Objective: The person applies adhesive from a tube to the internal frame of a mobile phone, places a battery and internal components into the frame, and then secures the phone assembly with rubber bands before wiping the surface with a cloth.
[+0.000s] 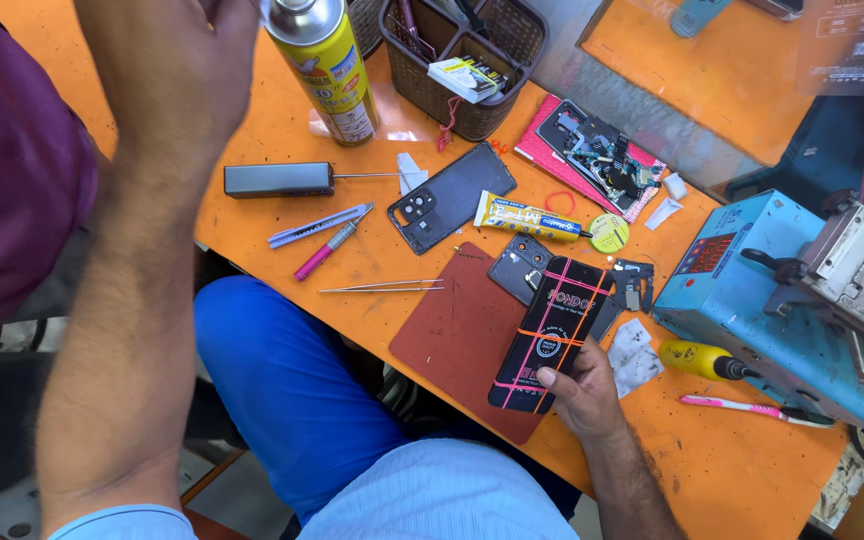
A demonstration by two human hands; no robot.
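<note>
Right hand (pixel 580 392) fingers (pixel 549 378) gripping black phone (pixel 550 335) by its lower end, long axis tilted up-right over brown mat (pixel 447 335), left hand (pixel 177 70) raised, grip unclear

Left hand (pixel 177 60) raised close to the lens at upper left, blurred, fingers cut off by the top edge, grip impossible to tell. Spray can (pixel 324 62) beside it, nozzle cropped at the top. Basket (pixel 467 62) at top centre, far rim and contents partly out of frame. Blue machine (pixel 752 300) at right, cut off by the right edge. Dark mat (pixel 452 335) partly covered by the banded phone (pixel 550 335). Lower end of that phone hidden behind the right hand (pixel 582 395). Small parts on the pink tray (pixel 552 150) too tiny to identify.
</note>
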